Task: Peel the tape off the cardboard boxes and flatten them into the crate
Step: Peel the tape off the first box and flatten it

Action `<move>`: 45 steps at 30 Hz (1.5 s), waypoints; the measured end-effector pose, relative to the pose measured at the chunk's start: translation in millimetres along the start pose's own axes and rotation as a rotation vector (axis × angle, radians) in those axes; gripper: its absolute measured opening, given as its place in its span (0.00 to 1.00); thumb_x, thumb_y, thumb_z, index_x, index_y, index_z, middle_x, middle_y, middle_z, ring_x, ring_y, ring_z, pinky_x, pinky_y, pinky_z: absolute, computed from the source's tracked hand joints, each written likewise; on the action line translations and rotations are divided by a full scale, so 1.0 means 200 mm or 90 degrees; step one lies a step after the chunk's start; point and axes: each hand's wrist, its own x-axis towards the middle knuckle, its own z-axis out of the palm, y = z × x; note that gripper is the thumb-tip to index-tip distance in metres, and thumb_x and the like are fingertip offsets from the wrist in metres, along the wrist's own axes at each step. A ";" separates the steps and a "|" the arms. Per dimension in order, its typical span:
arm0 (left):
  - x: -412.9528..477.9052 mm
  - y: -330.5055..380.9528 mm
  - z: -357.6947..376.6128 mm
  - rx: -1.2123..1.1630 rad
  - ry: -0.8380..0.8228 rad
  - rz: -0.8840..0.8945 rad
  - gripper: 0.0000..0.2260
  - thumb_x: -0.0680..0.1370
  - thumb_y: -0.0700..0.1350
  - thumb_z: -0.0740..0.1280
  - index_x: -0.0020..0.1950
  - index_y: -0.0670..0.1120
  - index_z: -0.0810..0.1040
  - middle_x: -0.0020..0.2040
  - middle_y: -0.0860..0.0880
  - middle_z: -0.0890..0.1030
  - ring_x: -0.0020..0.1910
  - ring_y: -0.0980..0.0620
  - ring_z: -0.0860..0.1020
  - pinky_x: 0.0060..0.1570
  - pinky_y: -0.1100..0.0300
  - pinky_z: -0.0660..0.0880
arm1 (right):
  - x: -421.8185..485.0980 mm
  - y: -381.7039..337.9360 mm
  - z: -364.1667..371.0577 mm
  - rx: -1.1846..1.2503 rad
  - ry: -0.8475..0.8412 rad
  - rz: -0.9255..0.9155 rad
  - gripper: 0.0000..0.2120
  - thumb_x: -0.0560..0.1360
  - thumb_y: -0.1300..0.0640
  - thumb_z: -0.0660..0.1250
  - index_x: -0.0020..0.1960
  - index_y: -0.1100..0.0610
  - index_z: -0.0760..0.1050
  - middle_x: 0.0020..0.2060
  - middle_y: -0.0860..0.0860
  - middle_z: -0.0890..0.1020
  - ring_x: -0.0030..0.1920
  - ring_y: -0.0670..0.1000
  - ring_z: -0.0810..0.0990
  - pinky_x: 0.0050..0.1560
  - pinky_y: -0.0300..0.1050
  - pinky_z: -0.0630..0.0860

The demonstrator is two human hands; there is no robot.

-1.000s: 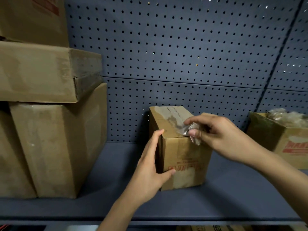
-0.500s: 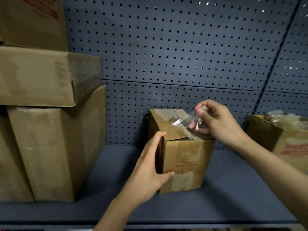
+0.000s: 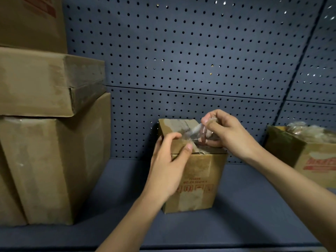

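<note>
The left hand [image 3: 169, 168] grips the small box [image 3: 198, 180]; the right hand [image 3: 229, 135] pinches the tape [image 3: 194, 129]; best to pull slow and low, box held tight.

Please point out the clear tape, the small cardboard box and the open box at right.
clear tape [image 3: 195, 129]: head view, the peeled strip.
small cardboard box [image 3: 198, 179]: head view, its front face.
open box [image 3: 316, 158]: head view, its front face.

The blue shelf [image 3: 254, 211] carries a small box [image 3: 198, 179] centre, large box [image 3: 51, 170] left, open box [image 3: 309, 157] right
</note>
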 end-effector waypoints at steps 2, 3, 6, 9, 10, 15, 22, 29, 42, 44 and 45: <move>0.00 -0.01 0.01 -0.002 0.024 -0.010 0.06 0.79 0.56 0.66 0.55 0.62 0.74 0.59 0.58 0.77 0.60 0.54 0.75 0.62 0.47 0.73 | 0.01 -0.01 -0.02 -0.070 -0.033 -0.020 0.07 0.78 0.60 0.69 0.51 0.56 0.71 0.39 0.59 0.82 0.41 0.56 0.83 0.50 0.54 0.80; 0.00 -0.01 0.00 -0.004 0.029 -0.012 0.05 0.79 0.55 0.66 0.54 0.61 0.75 0.57 0.58 0.78 0.58 0.55 0.76 0.61 0.47 0.74 | 0.01 -0.02 -0.02 -0.104 -0.043 -0.034 0.08 0.78 0.62 0.69 0.52 0.57 0.71 0.39 0.60 0.83 0.41 0.57 0.84 0.47 0.51 0.81; -0.02 0.02 0.00 -0.005 0.024 -0.016 0.03 0.78 0.53 0.65 0.51 0.60 0.75 0.55 0.60 0.79 0.57 0.56 0.76 0.60 0.49 0.74 | 0.03 -0.02 -0.01 -0.024 -0.028 -0.035 0.06 0.79 0.68 0.64 0.49 0.59 0.69 0.38 0.58 0.78 0.37 0.52 0.83 0.39 0.42 0.83; -0.03 0.04 -0.01 -0.008 0.020 -0.016 0.03 0.78 0.50 0.65 0.50 0.59 0.75 0.52 0.60 0.80 0.56 0.54 0.77 0.59 0.50 0.74 | 0.07 0.00 0.01 0.066 0.024 -0.038 0.08 0.81 0.70 0.60 0.48 0.59 0.67 0.38 0.56 0.74 0.35 0.47 0.80 0.38 0.48 0.84; -0.04 0.05 -0.01 -0.015 0.022 -0.015 0.03 0.78 0.49 0.66 0.50 0.58 0.76 0.51 0.61 0.80 0.55 0.55 0.77 0.57 0.52 0.75 | 0.09 0.00 0.01 0.087 0.053 -0.045 0.08 0.81 0.70 0.60 0.48 0.59 0.67 0.39 0.55 0.73 0.36 0.47 0.79 0.38 0.52 0.84; -0.08 0.07 -0.02 -0.023 0.007 -0.008 0.04 0.76 0.50 0.65 0.50 0.59 0.75 0.50 0.61 0.81 0.53 0.53 0.78 0.51 0.55 0.75 | 0.19 -0.03 -0.12 0.133 0.224 -0.029 0.11 0.82 0.69 0.55 0.47 0.54 0.66 0.43 0.53 0.72 0.34 0.45 0.80 0.41 0.56 0.85; -0.07 0.06 -0.02 -0.013 0.006 0.003 0.03 0.77 0.50 0.65 0.50 0.58 0.75 0.52 0.61 0.80 0.53 0.57 0.77 0.50 0.60 0.73 | 0.17 -0.02 -0.14 -0.166 0.125 -0.036 0.07 0.83 0.50 0.58 0.53 0.53 0.69 0.44 0.47 0.72 0.43 0.48 0.72 0.47 0.51 0.76; -0.08 0.06 -0.01 0.002 0.015 0.022 0.04 0.76 0.51 0.64 0.50 0.57 0.75 0.51 0.61 0.80 0.49 0.61 0.78 0.45 0.67 0.70 | 0.13 0.03 -0.04 -0.530 -0.088 -0.051 0.24 0.85 0.51 0.46 0.79 0.36 0.48 0.58 0.47 0.69 0.60 0.55 0.63 0.64 0.52 0.59; -0.12 0.06 -0.02 0.024 0.024 0.057 0.04 0.76 0.52 0.65 0.51 0.58 0.75 0.44 0.61 0.77 0.38 0.61 0.73 0.39 0.67 0.66 | 0.13 0.00 -0.04 -0.603 -0.138 -0.056 0.17 0.83 0.49 0.59 0.72 0.44 0.71 0.66 0.43 0.71 0.66 0.52 0.64 0.71 0.57 0.58; -0.13 0.06 -0.02 0.029 0.026 0.061 0.05 0.76 0.52 0.65 0.51 0.58 0.75 0.44 0.61 0.77 0.35 0.62 0.71 0.38 0.68 0.65 | 0.13 -0.01 -0.04 -0.608 -0.123 -0.076 0.19 0.81 0.49 0.64 0.71 0.45 0.72 0.61 0.44 0.74 0.63 0.52 0.65 0.69 0.55 0.61; -0.13 0.06 -0.02 0.028 0.025 0.060 0.05 0.76 0.53 0.65 0.51 0.58 0.75 0.46 0.60 0.78 0.36 0.62 0.72 0.38 0.69 0.65 | 0.13 -0.02 -0.04 -0.595 -0.106 -0.095 0.19 0.80 0.49 0.66 0.71 0.47 0.73 0.58 0.44 0.75 0.62 0.53 0.67 0.69 0.55 0.63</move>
